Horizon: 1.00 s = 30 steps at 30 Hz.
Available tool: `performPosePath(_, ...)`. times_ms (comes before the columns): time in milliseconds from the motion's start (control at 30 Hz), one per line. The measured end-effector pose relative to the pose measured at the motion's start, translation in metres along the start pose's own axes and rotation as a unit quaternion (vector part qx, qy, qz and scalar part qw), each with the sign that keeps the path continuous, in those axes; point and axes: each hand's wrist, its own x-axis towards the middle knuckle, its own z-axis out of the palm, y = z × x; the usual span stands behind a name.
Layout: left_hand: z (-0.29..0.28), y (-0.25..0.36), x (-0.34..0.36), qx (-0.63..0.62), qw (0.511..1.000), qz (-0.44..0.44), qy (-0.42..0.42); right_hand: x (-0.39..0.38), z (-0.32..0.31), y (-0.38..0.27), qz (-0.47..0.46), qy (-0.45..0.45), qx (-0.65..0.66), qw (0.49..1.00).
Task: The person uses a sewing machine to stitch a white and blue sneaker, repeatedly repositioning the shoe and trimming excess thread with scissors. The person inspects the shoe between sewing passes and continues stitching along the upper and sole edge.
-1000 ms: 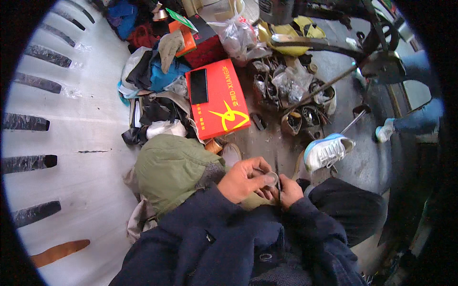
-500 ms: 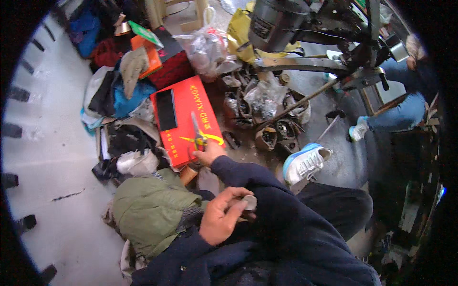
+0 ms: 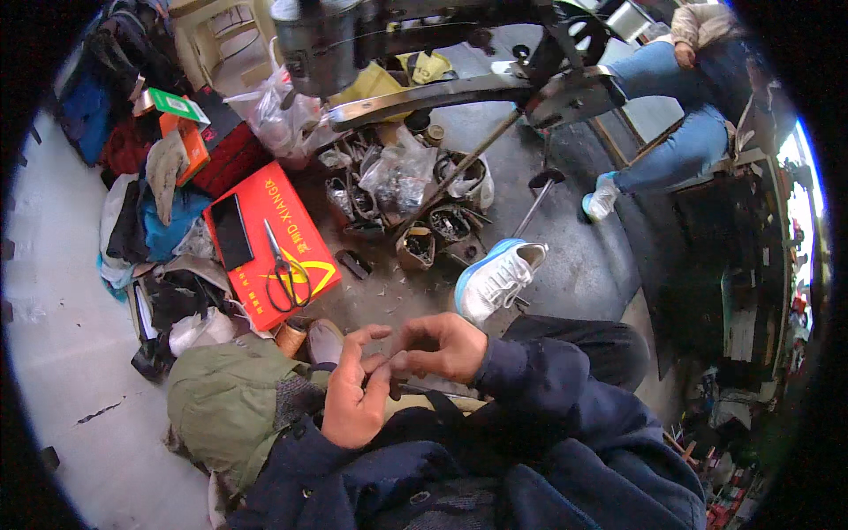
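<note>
Over my lap, my left hand [image 3: 356, 389] and my right hand [image 3: 443, 346] meet with their fingertips pinched close together. Whatever small piece sits between them is hidden by the fingers. A pair of scissors [image 3: 284, 274] with dark loop handles lies on a red box [image 3: 305, 234] ahead and to the left. Beside the scissors on that box rests a flat black phone-like slab [image 3: 232, 231]. Just beyond my hands stands a white sneaker [image 3: 497, 284] with a blue sole.
Boxes of small parts and a clear plastic bag [image 3: 399, 177] sit on the floor ahead. A black machine frame [image 3: 442, 95] spans above them. Clothes and bags [image 3: 168, 225] are heaped at left. A green cloth [image 3: 221, 397] lies by my left arm. Another person's legs [image 3: 676, 163] show at far right.
My right hand has left the scissors on the red box and come back to my left hand. The round pale disc seen in my left fingers is now out of sight. The view has shifted right.
</note>
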Motion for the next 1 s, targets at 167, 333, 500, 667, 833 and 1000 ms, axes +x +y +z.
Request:
performPosePath(167,0.019,0.000,0.003,0.050,0.998,-0.007,-0.047,-0.038,-0.032,0.036,-0.116,0.070,-0.086,0.987)
performPosePath(333,0.026,-0.013,0.010,0.057,0.996,-0.043,-0.058,-0.018,-0.188,0.135,-0.063,0.475,-0.247,0.842)
performPosePath(500,0.025,-0.029,0.009,0.066,0.995,-0.043,-0.061,0.012,-0.273,0.235,0.046,0.329,-0.241,0.912)
performPosePath(667,0.015,-0.050,0.009,0.101,0.994,-0.022,-0.019,0.035,-0.252,0.247,0.086,0.318,-0.331,0.884)
performPosePath(833,0.012,-0.061,0.016,-0.018,0.994,-0.002,0.108,0.019,-0.206,0.162,-0.060,0.320,-0.196,0.925)
performPosePath(1000,0.003,-0.039,0.007,-0.211,0.969,-0.106,0.068,-0.021,-0.120,0.044,-0.182,0.280,-0.129,0.934)
